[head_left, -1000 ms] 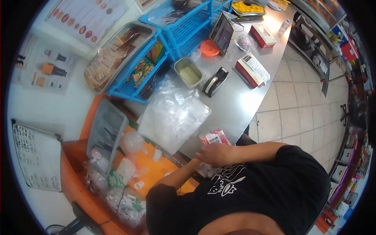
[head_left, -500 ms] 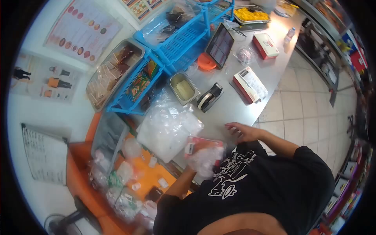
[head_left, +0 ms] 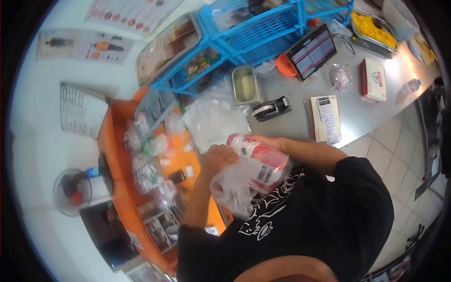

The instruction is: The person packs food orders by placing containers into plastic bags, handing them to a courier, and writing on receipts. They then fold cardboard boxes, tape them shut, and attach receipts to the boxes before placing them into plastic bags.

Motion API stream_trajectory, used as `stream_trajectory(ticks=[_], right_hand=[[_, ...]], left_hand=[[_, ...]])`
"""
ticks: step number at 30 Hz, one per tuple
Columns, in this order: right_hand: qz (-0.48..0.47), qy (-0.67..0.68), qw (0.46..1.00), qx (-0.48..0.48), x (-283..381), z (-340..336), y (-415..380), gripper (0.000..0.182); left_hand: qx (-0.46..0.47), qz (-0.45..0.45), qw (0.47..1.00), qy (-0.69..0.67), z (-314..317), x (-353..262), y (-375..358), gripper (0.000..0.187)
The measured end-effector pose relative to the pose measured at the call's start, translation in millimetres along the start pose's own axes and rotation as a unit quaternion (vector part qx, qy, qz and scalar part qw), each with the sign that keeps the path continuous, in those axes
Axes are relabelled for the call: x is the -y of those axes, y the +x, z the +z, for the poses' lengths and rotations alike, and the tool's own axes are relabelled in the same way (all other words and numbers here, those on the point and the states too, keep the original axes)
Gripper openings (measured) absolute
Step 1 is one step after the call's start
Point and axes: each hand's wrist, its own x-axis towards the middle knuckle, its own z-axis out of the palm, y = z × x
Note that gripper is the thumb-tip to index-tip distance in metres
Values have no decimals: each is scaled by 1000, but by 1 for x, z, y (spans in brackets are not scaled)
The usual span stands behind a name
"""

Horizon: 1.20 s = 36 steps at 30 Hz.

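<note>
In front of my chest is a red-and-white package (head_left: 270, 160), tilted, with a clear plastic bag (head_left: 233, 188) around and below it. My right hand (head_left: 264, 141) grips the package along its far edge, most of the fingers hidden behind it. At the package's left end, my left hand (head_left: 219, 159) is closed on the plastic of the bag, which hangs below that hand toward my shirt. Just beyond my left hand lies a stack of white plastic sheets or bags (head_left: 213, 122) on the steel counter.
A tape dispenser (head_left: 272, 109), a metal tin (head_left: 245, 85) and a printed box (head_left: 325, 120) stand on the steel counter (head_left: 291, 127). Farther off are a tablet (head_left: 311, 51), another box (head_left: 374, 80) and blue baskets (head_left: 263, 33). An orange bin unit (head_left: 120, 155) with bagged items is at left.
My right hand, apart before, has come onto the package. The package and bag have been raised and turned, and my left hand has moved up to the package's end. The view has shifted.
</note>
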Motion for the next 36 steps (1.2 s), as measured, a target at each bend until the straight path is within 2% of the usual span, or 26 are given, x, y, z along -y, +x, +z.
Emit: stream_trajectory(ticks=[2, 3, 4, 5, 7, 8, 9, 10, 11, 12, 13, 14, 15, 16, 18, 19, 22, 23, 24, 26, 28, 30, 32, 33, 35, 36], right_hand=[[11, -56, 998, -15, -11, -9, -4, 54], [12, -85, 996, -25, -8, -11, -1, 51], [13, -115, 993, -35, -4, -13, 2, 49], [94, -426, 897, -68, 16, -6, 14, 40], [54, -654, 734, -174, 66, 17, 12, 31], [-61, -601, 755, -255, 93, 33, 6, 30], [-142, -640, 664, -360, 126, 28, 14, 23], [-103, -797, 438, -403, 161, 41, 18, 19], [-105, -808, 340, -469, 193, 18, 36, 17], [-105, -809, 238, -527, 212, -12, 55, 15], [-93, -811, 233, -529, 214, -26, 64, 15], [-88, -798, 209, -558, 216, -34, 71, 16], [-87, -784, 180, -587, 222, -38, 75, 18], [-80, -784, 173, -590, 225, -42, 78, 18], [-32, -746, 186, -638, 223, -53, 84, 20], [-21, -767, 157, -622, 225, -59, 83, 20], [-31, -737, 152, -658, 222, -26, 75, 19], [-22, -742, 147, -654, 225, -16, 71, 19], [-31, -746, 137, -651, 225, -8, 64, 15], [-40, -754, 124, -644, 227, 1, 45, 13], [-158, -692, 359, -606, 229, 8, 19, 14], [-179, -704, 355, -589, 213, 18, 6, 19], [-318, -538, 602, -496, 186, 30, -3, 19], [-310, -540, 608, -493, 173, 28, -6, 19], [-330, -430, 737, -405, 144, 22, -9, 18], [-332, -408, 747, -407, 122, 29, -3, 15]], left_hand=[[-26, 218, 975, 25, 6, -1, -4, 11], [-19, 230, 972, -41, 4, -9, -2, 10], [-26, 224, 973, -42, 10, -12, -9, 10], [-12, 202, 974, -104, 18, -14, -20, 11], [-12, 175, 971, -164, 33, -12, -40, 14], [-38, 107, 969, -221, 40, -10, -53, 15], [-64, 39, 957, -280, 49, -9, -66, 16], [-72, 35, 955, -286, 61, -11, -80, 16], [-69, -131, 901, -409, 77, -14, -92, 17], [-60, -209, 855, -471, 95, -13, -97, 17], [-62, -287, 797, -528, 114, -11, -102, 17], [-39, -264, 886, -381, 134, -6, -104, 17], [-20, -229, 948, -219, 155, 2, -101, 17], [-25, -225, 947, -227, 181, 8, -102, 17], [-142, -194, 931, -276, 231, 11, -112, 16], [-190, -191, 884, -383, 247, 9, -115, 17], [-184, -188, 884, -386, 270, 1, -127, 21], [-73, -189, 922, -331, 252, -1, -132, 28], [-77, -195, 917, -339, 240, -3, -133, 28], [-105, -196, 868, -444, 223, -2, -130, 35], [-109, -192, 851, -477, 207, -1, -131, 35], [-110, -188, 834, -506, 199, -3, -131, 36], [-130, -200, 809, -538, 197, -9, -131, 35], [-132, -210, 806, -538, 198, -12, -130, 35], [-163, -203, 786, -561, 201, -13, -127, 29], [-167, -219, 781, -561, 198, -14, -125, 29]])
